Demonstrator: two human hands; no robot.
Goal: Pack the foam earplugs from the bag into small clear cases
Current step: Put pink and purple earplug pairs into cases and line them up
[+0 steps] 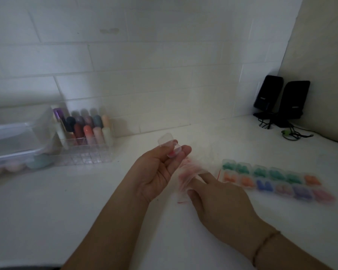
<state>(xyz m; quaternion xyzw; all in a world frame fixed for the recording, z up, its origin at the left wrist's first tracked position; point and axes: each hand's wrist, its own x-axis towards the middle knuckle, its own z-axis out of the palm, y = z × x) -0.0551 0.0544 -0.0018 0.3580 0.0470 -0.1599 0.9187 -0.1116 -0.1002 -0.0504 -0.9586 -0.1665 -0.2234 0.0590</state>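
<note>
Pinched between the left hand's point(160, 172) thumb and fingertips, a small clear case point(169, 146) stands raised above the counter point(86, 201) with its lid flipped up; something pink shows inside, too blurred to count. The right hand point(219, 199) grips the crumpled bag point(185, 172) just below the case, 1 finger lying straight along it and the thumb tucked under the plastic. By my reading, this case is mid-fill: the next move calls for drawing another plug out of the bag and seating it, then snapping the lid shut. Filled cases point(277, 181) sit in 2 rows to the right. Motion blur hides the bag's contents and mouth, and the right fingertips are partly veiled by plastic.
</note>
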